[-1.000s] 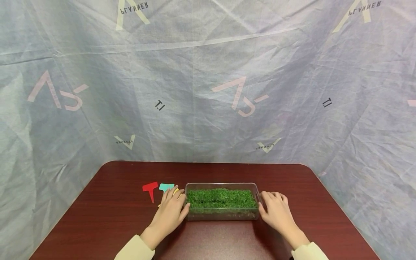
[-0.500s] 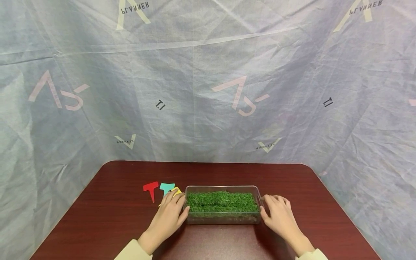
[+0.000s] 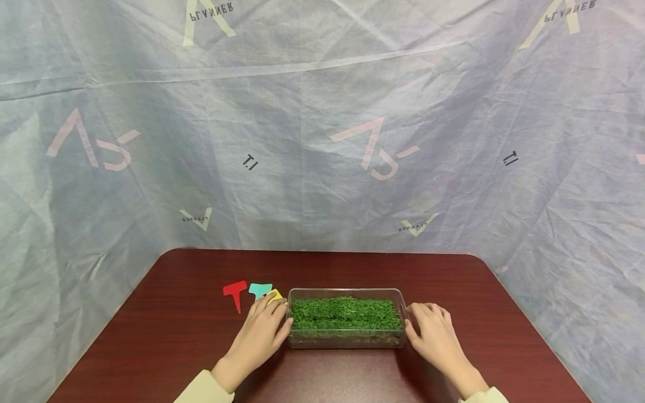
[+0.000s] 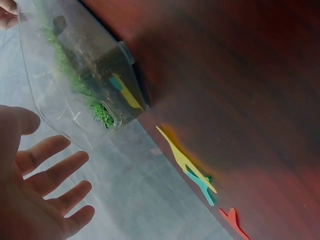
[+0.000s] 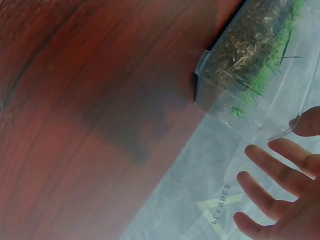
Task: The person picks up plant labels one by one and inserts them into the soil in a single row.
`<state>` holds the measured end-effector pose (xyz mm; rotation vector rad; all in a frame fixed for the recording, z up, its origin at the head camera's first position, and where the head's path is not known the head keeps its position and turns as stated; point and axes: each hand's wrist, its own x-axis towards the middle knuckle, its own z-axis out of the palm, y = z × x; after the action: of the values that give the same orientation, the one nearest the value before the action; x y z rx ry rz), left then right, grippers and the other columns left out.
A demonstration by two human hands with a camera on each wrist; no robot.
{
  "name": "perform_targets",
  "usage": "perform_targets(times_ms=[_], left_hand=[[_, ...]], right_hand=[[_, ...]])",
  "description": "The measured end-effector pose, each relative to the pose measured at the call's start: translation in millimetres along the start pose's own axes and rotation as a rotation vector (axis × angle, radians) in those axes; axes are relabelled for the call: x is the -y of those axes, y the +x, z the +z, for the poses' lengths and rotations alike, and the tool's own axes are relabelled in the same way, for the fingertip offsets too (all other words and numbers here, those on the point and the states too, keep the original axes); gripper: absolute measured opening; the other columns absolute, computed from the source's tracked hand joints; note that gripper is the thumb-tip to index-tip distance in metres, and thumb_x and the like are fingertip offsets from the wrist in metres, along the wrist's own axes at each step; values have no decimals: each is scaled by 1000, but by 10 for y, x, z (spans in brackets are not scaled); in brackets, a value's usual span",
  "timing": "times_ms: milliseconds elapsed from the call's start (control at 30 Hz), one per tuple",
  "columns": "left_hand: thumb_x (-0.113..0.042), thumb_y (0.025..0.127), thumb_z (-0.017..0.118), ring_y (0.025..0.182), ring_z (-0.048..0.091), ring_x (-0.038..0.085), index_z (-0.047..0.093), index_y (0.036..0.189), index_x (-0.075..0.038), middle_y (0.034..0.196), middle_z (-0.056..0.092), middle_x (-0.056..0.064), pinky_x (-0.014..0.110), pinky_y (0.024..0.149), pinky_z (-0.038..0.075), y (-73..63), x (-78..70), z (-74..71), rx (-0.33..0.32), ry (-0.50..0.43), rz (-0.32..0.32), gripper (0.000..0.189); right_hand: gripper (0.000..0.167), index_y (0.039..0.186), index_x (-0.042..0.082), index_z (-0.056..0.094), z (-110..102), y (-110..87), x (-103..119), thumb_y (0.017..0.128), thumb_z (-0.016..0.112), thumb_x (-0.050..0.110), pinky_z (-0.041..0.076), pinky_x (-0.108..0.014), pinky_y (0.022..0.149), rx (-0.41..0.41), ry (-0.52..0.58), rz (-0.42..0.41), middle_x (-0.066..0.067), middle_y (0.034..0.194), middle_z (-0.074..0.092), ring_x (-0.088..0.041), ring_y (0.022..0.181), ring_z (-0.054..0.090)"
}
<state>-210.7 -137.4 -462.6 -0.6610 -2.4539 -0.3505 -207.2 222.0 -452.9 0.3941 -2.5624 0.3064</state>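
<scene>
A clear plastic box (image 3: 347, 340) holding green grass (image 3: 347, 314) stands on the table. Through its wall in the right wrist view, a brown layer of bits (image 5: 247, 37) shows under the grass. At the box's left end is my left hand (image 3: 256, 338), fingers spread and thumb apart, fingertips right by the rim. My right hand (image 3: 437, 340) lies at the opposite end, loosely extended, its thumb and index fingertips at the rim. Left of the box lie T-shaped plant labels: red (image 3: 235, 291), teal (image 3: 260, 290) and yellow (image 3: 275, 296). My left fingers partly cover the yellow and teal labels.
The dark red-brown wooden table (image 3: 342, 380) has rounded far corners. A grey printed cloth (image 3: 302, 168) hangs behind it and along both sides.
The box has slid a little toward me, with both hands moving along at its ends. Over the last half second it has hardly moved. The labels stay where they were.
</scene>
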Motion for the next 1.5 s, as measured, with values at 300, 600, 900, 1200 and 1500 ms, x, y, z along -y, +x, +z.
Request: perform_targets(times_ms=[300,600,900,1200,1500], left_hand=[[-25,87,61,114,51,34,62,105,-12,109,63,6,51,95,38,9,72,-13,23,3,-38,22],[-23,85,63,112,52,34,61,110,-8,110,62,8,50,94,40,82,246,35,5,90,-44,30],[-21,82,65,114,48,39,59,112,-6,113,60,14,53,95,38,135,385,98,106,137,-74,34],[-22,83,63,115,47,40,59,112,-6,112,59,13,53,95,37,233,468,197,184,168,-107,33],[-23,82,66,114,47,41,59,110,-7,112,59,15,54,94,38,311,557,308,223,190,-102,33]], right_hand=[[24,101,7,64,91,55,-8,77,65,10,38,-52,85,-57,48,6,-7,96,66,-29,94,56],[29,108,3,62,180,181,-34,79,63,7,39,-52,84,-115,57,-42,-12,103,64,-31,94,56],[29,110,5,63,258,267,-81,81,60,5,38,-53,84,-93,64,-53,-12,106,63,-31,95,55],[31,114,6,61,295,267,-91,83,57,3,37,-56,87,-12,100,-5,-12,110,62,-32,100,55],[33,115,6,61,323,258,-104,83,56,2,37,-55,88,-5,107,6,-12,110,63,-32,100,54]])
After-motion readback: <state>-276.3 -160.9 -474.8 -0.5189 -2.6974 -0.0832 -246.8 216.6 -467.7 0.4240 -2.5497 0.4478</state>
